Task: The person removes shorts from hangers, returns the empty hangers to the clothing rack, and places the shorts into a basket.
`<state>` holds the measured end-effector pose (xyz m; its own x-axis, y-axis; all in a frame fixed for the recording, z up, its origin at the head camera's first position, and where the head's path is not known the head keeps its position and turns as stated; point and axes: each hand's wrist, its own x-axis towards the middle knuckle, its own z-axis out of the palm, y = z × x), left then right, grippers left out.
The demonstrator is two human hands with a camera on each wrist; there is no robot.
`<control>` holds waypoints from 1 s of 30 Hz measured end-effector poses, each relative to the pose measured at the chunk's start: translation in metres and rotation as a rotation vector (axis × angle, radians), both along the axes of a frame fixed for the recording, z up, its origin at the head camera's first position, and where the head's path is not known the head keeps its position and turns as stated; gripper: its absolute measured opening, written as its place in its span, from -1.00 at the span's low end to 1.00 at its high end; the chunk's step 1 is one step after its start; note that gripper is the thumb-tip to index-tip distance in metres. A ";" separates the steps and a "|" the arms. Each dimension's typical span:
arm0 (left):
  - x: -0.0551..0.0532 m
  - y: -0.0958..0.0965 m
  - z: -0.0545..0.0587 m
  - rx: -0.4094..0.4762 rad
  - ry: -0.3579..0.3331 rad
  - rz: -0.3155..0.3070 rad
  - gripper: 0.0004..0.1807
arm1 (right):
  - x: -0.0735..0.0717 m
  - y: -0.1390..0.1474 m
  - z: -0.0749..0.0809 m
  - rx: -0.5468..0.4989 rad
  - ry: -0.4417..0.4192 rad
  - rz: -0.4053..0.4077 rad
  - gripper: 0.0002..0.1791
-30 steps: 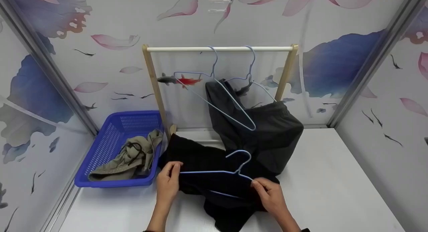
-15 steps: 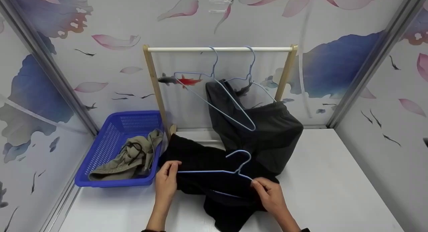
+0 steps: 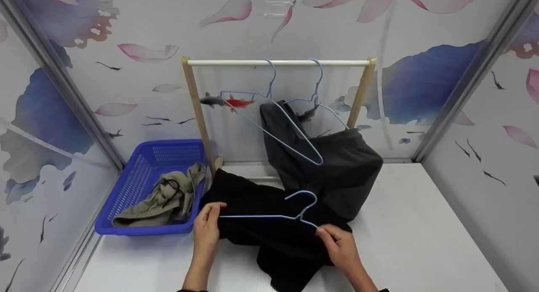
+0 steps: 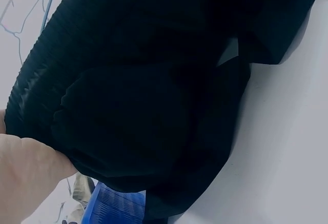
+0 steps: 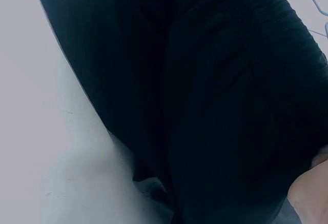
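Note:
Black shorts [image 3: 252, 233] with a gathered elastic waistband [image 5: 287, 39] are spread over the table below the rack. A blue wire hanger [image 3: 257, 216] lies across them at the waist, its hook upright; its lower bar is hidden by the cloth. My left hand [image 3: 206, 229] pinches the waistband at the hanger's left end, thumb on top. At the other end, my right hand [image 3: 343, 248] pinches the hanger's right arm together with the cloth. Both wrist views are mostly filled with the black fabric, with part of each hand at the edge.
A clothes rack [image 3: 278, 63] with wooden legs stands at the back. A bare hanger [image 3: 294, 130] and another hanger carrying dark grey bottoms [image 3: 337, 165] hang from it. On the left is a blue basket [image 3: 105, 203] holding a khaki garment [image 3: 168, 199]. White table [image 3: 421, 241] extends right.
My left hand has moved slightly left, pulling the waistband wider along the hanger. The hanger's lower bar, partly seen before, is now covered by cloth. My right hand stays put.

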<state>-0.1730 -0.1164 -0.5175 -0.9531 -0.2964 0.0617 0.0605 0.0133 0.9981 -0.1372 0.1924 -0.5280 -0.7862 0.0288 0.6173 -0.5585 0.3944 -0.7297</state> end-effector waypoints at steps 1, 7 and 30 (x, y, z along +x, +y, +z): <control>0.000 0.000 0.000 0.021 -0.004 -0.005 -0.66 | 0.000 0.000 0.000 -0.001 0.001 0.001 -0.73; -0.001 -0.001 -0.001 0.151 -0.011 -0.023 -0.63 | 0.000 0.000 -0.001 -0.002 0.013 0.002 -0.73; -0.001 0.001 -0.004 0.458 0.030 -0.086 -0.67 | -0.016 0.014 -0.043 -0.011 -0.031 -0.008 -0.70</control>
<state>-0.1743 -0.1154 -0.5217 -0.9752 -0.2196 -0.0288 0.0712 -0.4343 0.8979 -0.1535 0.2066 -0.5706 -0.8048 0.0417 0.5920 -0.5322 0.3908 -0.7510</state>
